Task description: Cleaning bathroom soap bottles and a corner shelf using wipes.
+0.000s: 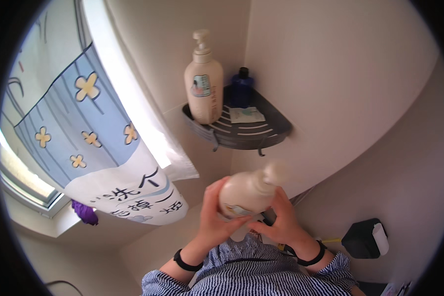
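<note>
A cream pump bottle is held between my two hands, tilted with its pump head toward the upper right. My left hand wraps its left side and base, the thumb lying along the lower edge. My right hand grips the other side, close to the shoulder below the pump; some of its fingers are hidden behind the bottle. Above them, a similar pump bottle stands upright on a dark grey corner shelf. Beside it are a dark blue bottle with a black cap and a small flat white packet.
At the left hangs a blue and white curtain with yellow flowers. Behind its lower edge are a window and a purple cloth-like bundle. A black holder with a white roll is mounted on the right wall. Small hooks hang under the shelf.
</note>
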Tool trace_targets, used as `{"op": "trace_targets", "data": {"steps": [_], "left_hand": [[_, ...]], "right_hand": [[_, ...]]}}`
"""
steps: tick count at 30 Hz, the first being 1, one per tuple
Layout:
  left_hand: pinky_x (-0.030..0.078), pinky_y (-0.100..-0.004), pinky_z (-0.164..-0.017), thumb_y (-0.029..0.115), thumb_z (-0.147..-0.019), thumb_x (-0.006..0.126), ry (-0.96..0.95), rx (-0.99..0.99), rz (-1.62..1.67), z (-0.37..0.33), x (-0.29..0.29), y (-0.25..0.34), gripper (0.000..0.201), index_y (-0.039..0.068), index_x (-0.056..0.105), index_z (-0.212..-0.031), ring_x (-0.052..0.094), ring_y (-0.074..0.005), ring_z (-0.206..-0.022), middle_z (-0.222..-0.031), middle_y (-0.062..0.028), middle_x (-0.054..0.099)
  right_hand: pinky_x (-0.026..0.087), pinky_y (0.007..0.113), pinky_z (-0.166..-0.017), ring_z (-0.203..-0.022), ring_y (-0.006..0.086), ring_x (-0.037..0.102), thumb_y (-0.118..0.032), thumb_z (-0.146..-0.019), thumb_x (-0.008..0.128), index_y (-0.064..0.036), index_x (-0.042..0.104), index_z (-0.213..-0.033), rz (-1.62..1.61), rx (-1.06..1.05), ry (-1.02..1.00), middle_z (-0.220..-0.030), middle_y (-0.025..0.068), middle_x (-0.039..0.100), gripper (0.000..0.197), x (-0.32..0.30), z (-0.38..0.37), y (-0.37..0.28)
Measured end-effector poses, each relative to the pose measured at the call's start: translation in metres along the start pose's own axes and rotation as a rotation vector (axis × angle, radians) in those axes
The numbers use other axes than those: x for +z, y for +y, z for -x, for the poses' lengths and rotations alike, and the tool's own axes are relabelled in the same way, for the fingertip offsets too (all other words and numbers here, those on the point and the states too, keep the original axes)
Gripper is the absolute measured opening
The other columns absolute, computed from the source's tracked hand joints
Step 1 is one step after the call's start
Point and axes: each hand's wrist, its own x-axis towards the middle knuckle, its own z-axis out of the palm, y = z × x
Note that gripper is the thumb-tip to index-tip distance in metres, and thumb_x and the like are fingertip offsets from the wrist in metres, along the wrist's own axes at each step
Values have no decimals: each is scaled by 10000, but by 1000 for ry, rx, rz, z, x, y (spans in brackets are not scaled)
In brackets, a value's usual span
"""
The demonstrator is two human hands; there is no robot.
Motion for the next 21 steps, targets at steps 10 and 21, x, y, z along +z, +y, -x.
{"op": "trace_targets", "data": {"steps": [10, 21], "left_hand": [[392, -421, -1098, 261, -669, 928, 106, 64, -226, 54, -34, -2, 962, 31, 395, -1436, 488, -293, -1310, -1421, -142, 482], [474, -389, -1018, 58, -728, 867, 944, -37, -86, 146, -129, 11, 838, 44, 342, -1381, 538, -232, -1223, -1311, -107, 516]], "right_hand": [[546, 371, -823, -1099, 279, 593, -277, -674, 905, -59, 637, -1228, -51, -4, -240, -1207, 114, 629, 652, 41, -6, 4], [532, 313, -744, -816, 233, 599, -137, -855, 738, -61, 623, -1306, -162, -240, -667, -1228, 114, 675, 471, 175, -24, -54]]}}
